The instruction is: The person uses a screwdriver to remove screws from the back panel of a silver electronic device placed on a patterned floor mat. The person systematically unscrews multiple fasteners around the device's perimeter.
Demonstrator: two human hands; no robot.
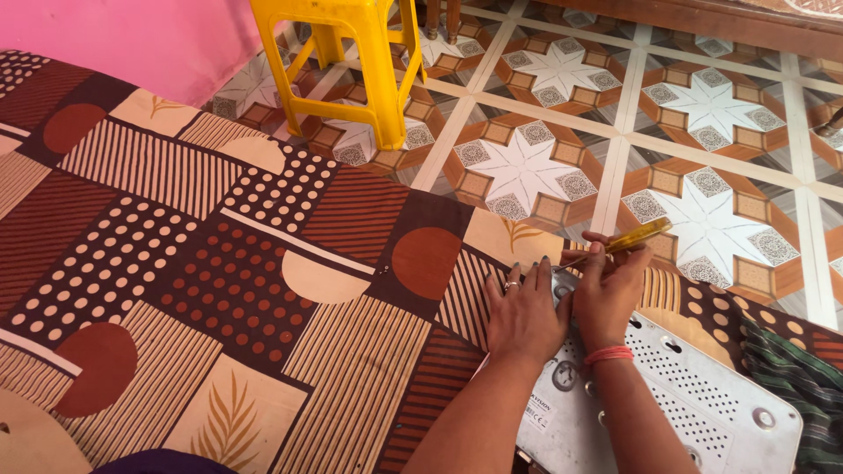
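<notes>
A flat white device (702,404) with a perforated underside lies face down on the patterned bed cover at the lower right. My left hand (524,314), wearing a ring, presses flat on its near corner. My right hand (610,294), with an orange band at the wrist, grips a screwdriver with a clear yellow handle (638,236); its tip points down at the device's corner between my two hands. That corner of the device is hidden under my hands.
The brown, cream and maroon patterned bed cover (219,281) fills the left and centre. A yellow plastic stool (351,61) stands on the star-patterned tiled floor (702,114) beyond. A dark green checked cloth (803,395) lies at the right edge. A pink wall (132,35) is at the top left.
</notes>
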